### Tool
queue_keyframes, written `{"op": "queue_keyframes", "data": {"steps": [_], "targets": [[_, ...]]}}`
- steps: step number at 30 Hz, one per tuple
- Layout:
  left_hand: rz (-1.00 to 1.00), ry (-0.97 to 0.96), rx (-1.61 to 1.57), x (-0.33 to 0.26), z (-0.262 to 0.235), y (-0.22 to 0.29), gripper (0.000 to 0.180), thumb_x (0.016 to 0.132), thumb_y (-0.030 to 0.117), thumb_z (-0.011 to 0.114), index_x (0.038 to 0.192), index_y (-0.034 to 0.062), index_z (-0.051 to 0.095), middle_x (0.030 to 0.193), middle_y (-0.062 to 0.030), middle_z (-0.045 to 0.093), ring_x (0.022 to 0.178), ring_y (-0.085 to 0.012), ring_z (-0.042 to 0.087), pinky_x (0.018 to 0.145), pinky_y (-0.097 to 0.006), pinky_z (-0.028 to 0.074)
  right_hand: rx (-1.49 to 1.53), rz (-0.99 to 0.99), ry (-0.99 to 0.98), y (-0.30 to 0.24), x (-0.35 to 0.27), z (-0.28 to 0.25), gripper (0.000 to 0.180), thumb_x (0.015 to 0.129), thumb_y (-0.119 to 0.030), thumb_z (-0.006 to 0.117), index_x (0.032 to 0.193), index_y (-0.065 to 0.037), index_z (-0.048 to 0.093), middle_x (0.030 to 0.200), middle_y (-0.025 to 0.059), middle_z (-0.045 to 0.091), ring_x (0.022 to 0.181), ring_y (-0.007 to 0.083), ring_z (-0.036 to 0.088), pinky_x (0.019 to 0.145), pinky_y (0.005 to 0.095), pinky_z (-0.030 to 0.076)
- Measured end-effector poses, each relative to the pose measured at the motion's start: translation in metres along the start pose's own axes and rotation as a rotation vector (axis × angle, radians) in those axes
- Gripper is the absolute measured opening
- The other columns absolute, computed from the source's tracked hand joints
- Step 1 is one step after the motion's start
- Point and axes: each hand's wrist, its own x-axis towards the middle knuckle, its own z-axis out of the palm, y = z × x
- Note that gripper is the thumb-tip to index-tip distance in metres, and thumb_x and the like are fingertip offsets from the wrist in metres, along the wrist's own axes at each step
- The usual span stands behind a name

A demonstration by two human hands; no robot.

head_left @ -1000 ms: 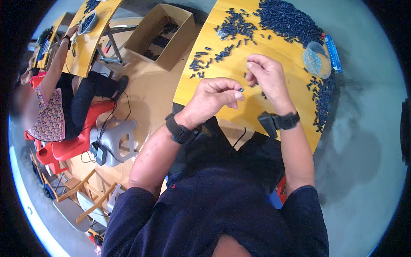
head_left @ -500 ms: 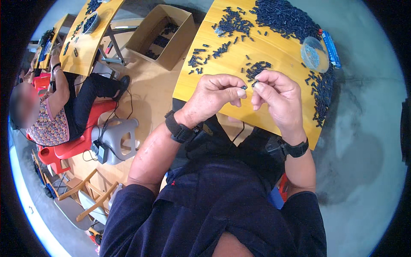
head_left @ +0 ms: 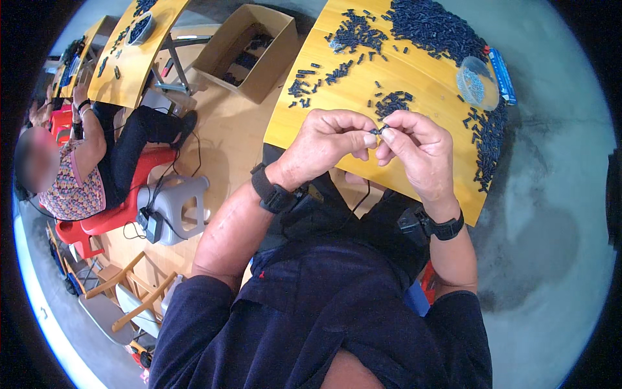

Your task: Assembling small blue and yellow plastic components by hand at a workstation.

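Note:
Over the near edge of the yellow table [head_left: 295, 126], my left hand [head_left: 337, 137] is closed in a pinch on a small black piece [head_left: 375, 131]. My right hand [head_left: 418, 146] pinches another small dark piece, mostly covered by thumb and finger. The two sets of fingertips meet, and the pieces appear to touch end to end. Just beyond my fingers lies a small heap of short black cylindrical pieces [head_left: 393, 102]. To its left are more loose black pieces [head_left: 301, 87].
A large black pile [head_left: 434, 32] covers the table's far side. A clear round tub [head_left: 478, 84] of small light-blue parts stands beside a blue box [head_left: 503, 76]. An open cardboard box [head_left: 259, 71] is on the floor at left. Another person [head_left: 78, 168] sits at a neighbouring table [head_left: 123, 81].
My hands have come together: the two pieces, apart before, now meet between my fingertips. The seated person's hands have shifted slightly at the other table.

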Motion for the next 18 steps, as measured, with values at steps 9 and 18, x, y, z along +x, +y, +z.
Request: {"op": "queue_keyframes", "data": {"steps": [9,18], "targets": [[-0.004,-0.003,-0.016,0.0021,-0.0013,-0.0017,0.012,0.087,0.007,0.064,0.095,-0.0020,0.067,0.081,-0.0039,0.067,0.071,-0.0093,0.062,0.068,-0.022,0.050,-0.015,-0.013,0.003,0.0026,0.0010,0.0010,0.010,0.089,0.001,0.057,0.098,0.003,0.062,0.077,0.0053,0.063,0.064,0.0082,0.062,0.058,0.0213,0.053],[-0.014,-0.022,-0.015,0.0049,-0.0021,-0.0001,0.011,0.087,0.007,0.064,0.094,-0.0021,0.067,0.081,-0.0041,0.067,0.070,-0.0089,0.062,0.066,-0.022,0.051,-0.115,-0.092,0.012,0.0046,0.0008,0.0000,0.010,0.088,0.002,0.058,0.097,0.003,0.061,0.080,0.0054,0.062,0.065,0.0085,0.061,0.058,0.0205,0.051]]}}
